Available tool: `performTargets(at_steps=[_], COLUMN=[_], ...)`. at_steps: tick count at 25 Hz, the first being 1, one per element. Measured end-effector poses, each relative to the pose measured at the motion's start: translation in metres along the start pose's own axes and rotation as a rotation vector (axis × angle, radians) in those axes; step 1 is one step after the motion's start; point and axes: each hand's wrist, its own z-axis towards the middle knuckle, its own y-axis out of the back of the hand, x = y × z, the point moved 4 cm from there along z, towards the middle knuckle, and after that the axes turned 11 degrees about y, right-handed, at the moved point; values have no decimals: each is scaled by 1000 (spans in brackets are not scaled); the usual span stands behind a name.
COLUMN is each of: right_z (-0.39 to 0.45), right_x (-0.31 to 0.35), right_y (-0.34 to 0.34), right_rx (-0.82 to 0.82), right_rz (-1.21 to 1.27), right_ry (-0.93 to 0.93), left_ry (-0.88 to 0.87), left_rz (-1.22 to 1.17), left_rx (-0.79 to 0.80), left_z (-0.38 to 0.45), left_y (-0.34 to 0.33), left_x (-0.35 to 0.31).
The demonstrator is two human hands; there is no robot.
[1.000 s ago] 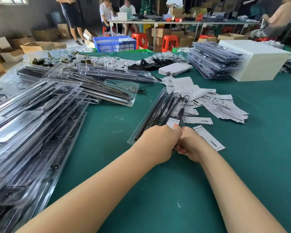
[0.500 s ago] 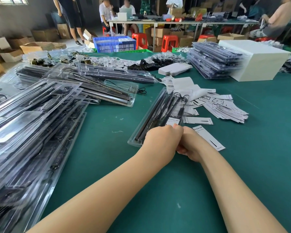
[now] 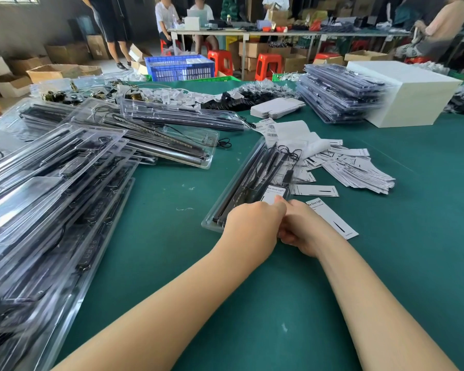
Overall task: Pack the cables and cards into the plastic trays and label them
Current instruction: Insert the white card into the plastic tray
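A clear plastic tray (image 3: 241, 183) lies on the green table, holding long black bars, a coiled black cable (image 3: 288, 153) at its far end and a white card (image 3: 275, 192) near its near end. My left hand (image 3: 252, 226) covers the tray's near end with curled fingers, its thumb tip touching the card. My right hand (image 3: 303, 228) is curled against the tray's near right corner, touching my left hand. The fingertips of both hands are hidden. A loose white card (image 3: 332, 218) lies just right of my right hand.
Packed trays are heaped on the left (image 3: 51, 196) and stacked at the back right (image 3: 338, 92) beside a white box (image 3: 407, 95). A pile of cards (image 3: 359, 170) and barcode labels (image 3: 271, 129) lie beyond the tray. People sit and stand at tables behind.
Both hands have stayed on the tray's near end, shifting only slightly. A person standing in the background has stepped to the left.
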Motion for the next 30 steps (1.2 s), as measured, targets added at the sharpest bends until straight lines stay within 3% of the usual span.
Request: performTargets(at_steps=[4, 12, 21, 24, 26, 30], right_z=[0, 0, 6, 7, 9, 9], right_x=[1, 0, -4, -6, -7, -7], right_y=[-1, 0, 2, 2, 2, 1], right_rx=[1, 19, 0, -49, -81, -81], right_rz=[-2, 6, 71, 40, 11, -21], right_ry=[36, 12, -47, -37, -18, -5], left_ry=[-120, -45, -78, -160, -133, -186], left_rz=[18, 48, 44, -124, -215, -69], left_rx=[62, 161, 11, -122, -52, 43], left_z=[4, 6, 3, -6, -6, 1], left_y=[5, 7, 2, 4, 2, -1], left_x=[6, -2, 8, 13, 19, 24])
